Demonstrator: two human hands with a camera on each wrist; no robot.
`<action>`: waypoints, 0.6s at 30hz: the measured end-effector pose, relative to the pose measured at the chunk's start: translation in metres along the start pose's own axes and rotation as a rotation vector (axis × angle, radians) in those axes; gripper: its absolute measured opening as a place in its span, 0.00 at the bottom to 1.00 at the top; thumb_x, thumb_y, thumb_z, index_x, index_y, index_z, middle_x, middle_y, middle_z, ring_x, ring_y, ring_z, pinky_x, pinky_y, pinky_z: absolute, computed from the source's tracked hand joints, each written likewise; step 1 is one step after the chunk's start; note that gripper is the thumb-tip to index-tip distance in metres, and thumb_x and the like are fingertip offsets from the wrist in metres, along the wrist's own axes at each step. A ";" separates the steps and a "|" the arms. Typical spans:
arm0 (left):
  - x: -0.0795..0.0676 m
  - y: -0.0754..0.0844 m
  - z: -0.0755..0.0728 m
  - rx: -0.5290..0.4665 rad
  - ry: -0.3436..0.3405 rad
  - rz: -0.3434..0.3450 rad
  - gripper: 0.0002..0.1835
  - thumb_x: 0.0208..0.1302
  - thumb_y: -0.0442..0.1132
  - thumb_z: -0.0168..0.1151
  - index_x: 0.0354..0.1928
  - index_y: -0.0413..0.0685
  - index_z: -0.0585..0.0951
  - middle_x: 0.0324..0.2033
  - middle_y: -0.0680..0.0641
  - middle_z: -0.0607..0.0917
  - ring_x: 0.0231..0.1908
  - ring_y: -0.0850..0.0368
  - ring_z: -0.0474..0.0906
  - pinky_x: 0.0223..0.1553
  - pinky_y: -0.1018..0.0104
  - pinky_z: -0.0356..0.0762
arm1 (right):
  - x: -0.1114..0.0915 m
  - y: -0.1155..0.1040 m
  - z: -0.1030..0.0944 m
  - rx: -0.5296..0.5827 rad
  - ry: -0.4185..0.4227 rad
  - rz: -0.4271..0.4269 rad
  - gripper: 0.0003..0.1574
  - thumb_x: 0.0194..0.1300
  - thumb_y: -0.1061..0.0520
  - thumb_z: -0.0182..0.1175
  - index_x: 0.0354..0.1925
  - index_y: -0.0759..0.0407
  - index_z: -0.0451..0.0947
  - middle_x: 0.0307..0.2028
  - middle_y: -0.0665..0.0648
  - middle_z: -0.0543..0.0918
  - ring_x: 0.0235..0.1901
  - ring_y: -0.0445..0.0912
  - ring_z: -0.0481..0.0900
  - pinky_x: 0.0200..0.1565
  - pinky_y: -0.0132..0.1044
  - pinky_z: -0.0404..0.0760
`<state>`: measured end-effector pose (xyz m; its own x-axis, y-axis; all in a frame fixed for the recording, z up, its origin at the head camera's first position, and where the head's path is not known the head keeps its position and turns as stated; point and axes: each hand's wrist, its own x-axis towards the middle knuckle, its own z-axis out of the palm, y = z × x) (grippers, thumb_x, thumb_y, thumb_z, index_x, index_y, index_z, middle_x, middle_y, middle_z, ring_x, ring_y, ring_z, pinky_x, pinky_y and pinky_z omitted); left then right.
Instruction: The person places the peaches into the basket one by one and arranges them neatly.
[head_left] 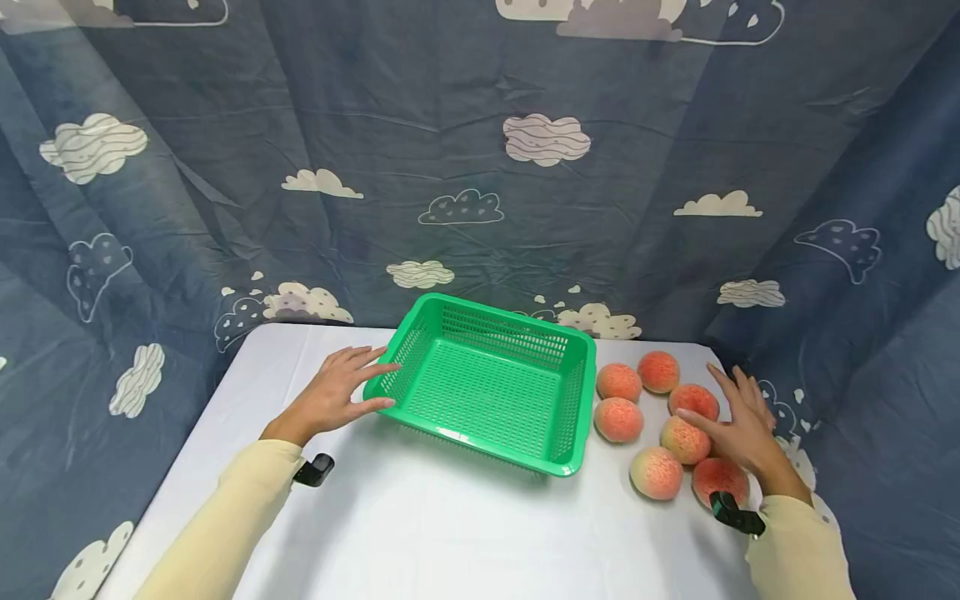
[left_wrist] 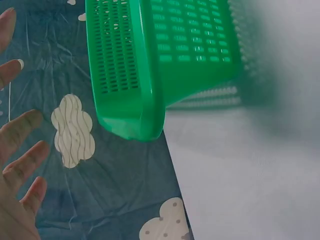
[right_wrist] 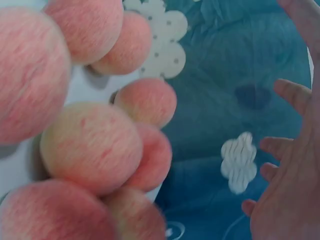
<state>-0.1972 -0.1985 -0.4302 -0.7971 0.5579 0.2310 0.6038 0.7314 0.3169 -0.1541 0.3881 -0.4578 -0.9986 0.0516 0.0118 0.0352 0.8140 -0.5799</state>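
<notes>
White table (head_left: pixel 450 542): bright, evenly lit, apparently from above; soft grey shadows beside the sleeves (head_left: pixel 225 517).
Green basket (head_left: pixel 480 387): small white glare on its near rim, diffuse shadow beneath.
Peaches (head_left: pixel 684 440): fairly sharp in the head view; dimmer, slightly blurred in the right wrist view.
Cloud-print curtain (head_left: pixel 465 250): darker, teal-tinged in the right wrist view.
</notes>
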 end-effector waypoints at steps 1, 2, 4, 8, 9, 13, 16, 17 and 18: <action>0.000 0.000 0.002 -0.008 0.003 0.004 0.30 0.59 0.54 0.67 0.62 0.53 0.76 0.65 0.40 0.70 0.65 0.37 0.62 0.66 0.36 0.57 | -0.003 0.004 0.001 0.015 0.003 0.015 0.61 0.63 0.34 0.59 0.77 0.52 0.35 0.72 0.71 0.26 0.69 0.69 0.19 0.56 0.81 0.20; 0.001 0.000 0.003 -0.016 0.009 0.009 0.30 0.59 0.54 0.67 0.62 0.53 0.76 0.65 0.40 0.71 0.65 0.38 0.63 0.65 0.36 0.57 | -0.006 0.009 0.002 0.032 0.007 0.029 0.60 0.64 0.34 0.59 0.77 0.52 0.35 0.73 0.71 0.26 0.69 0.69 0.19 0.55 0.81 0.21; 0.001 0.000 0.007 -0.036 0.019 0.014 0.30 0.59 0.53 0.67 0.62 0.53 0.76 0.65 0.40 0.71 0.65 0.39 0.63 0.65 0.36 0.59 | -0.011 0.016 0.005 0.065 0.021 0.050 0.59 0.64 0.36 0.59 0.77 0.53 0.36 0.73 0.70 0.27 0.69 0.70 0.21 0.56 0.82 0.24; 0.004 -0.001 0.014 -0.081 0.034 0.015 0.29 0.60 0.52 0.67 0.62 0.52 0.76 0.64 0.40 0.72 0.64 0.40 0.65 0.63 0.37 0.61 | -0.023 0.029 0.013 0.125 0.081 0.067 0.55 0.66 0.40 0.60 0.76 0.57 0.41 0.73 0.71 0.31 0.69 0.72 0.26 0.56 0.83 0.32; 0.005 -0.001 0.016 -0.093 0.036 0.016 0.29 0.60 0.52 0.67 0.62 0.52 0.76 0.64 0.40 0.72 0.63 0.40 0.65 0.63 0.37 0.62 | -0.027 0.032 0.015 0.137 0.098 0.074 0.55 0.66 0.42 0.61 0.76 0.58 0.42 0.73 0.72 0.33 0.69 0.72 0.28 0.57 0.83 0.34; 0.009 0.001 0.023 -0.134 0.035 0.029 0.28 0.60 0.51 0.67 0.61 0.52 0.77 0.63 0.41 0.73 0.62 0.41 0.67 0.62 0.37 0.63 | -0.038 0.040 0.025 0.169 0.153 0.146 0.54 0.66 0.43 0.61 0.75 0.62 0.44 0.73 0.73 0.37 0.70 0.72 0.33 0.60 0.80 0.38; 0.010 0.002 0.028 -0.167 0.021 0.026 0.28 0.60 0.50 0.67 0.62 0.50 0.76 0.63 0.41 0.73 0.62 0.41 0.67 0.63 0.37 0.63 | -0.043 0.046 0.032 0.211 0.212 0.211 0.54 0.64 0.44 0.63 0.74 0.63 0.47 0.72 0.72 0.42 0.71 0.69 0.36 0.64 0.76 0.40; 0.009 0.002 0.030 -0.179 0.017 0.024 0.29 0.60 0.49 0.67 0.62 0.49 0.76 0.63 0.41 0.73 0.63 0.41 0.67 0.63 0.37 0.63 | -0.045 0.048 0.035 0.231 0.232 0.232 0.54 0.63 0.45 0.64 0.74 0.64 0.48 0.72 0.72 0.43 0.71 0.68 0.37 0.66 0.74 0.40; 0.009 0.003 0.032 -0.195 0.016 0.020 0.29 0.59 0.49 0.68 0.62 0.48 0.76 0.63 0.41 0.73 0.63 0.41 0.67 0.63 0.37 0.63 | -0.046 0.050 0.037 0.244 0.251 0.248 0.53 0.63 0.45 0.64 0.74 0.64 0.49 0.72 0.71 0.44 0.71 0.67 0.39 0.67 0.73 0.40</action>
<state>-0.2024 -0.1791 -0.4564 -0.7858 0.5643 0.2530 0.6079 0.6295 0.4840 -0.1078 0.4046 -0.5175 -0.9194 0.3923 0.0281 0.2326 0.5997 -0.7657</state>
